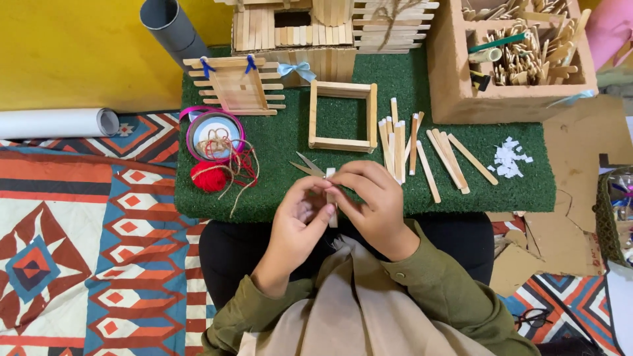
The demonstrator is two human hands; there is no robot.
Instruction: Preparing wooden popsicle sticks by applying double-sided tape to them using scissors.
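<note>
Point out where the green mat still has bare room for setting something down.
Bare turf shows inside the square stick frame, at the front right corner of the green mat below the white paper scraps, and between the red yarn ball and scissors. The loose sticks crowd the middle; both hands fill the front edge.

A home craft corner on the floor: patterned woven rug point(86, 250), green turf-covered worktop point(277, 138) (strewn with flat wooden craft sticks point(428, 158)).

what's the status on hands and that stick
Left hand and right hand both pinch one craft stick. Scissors just behind. Nothing blocking.
</note>
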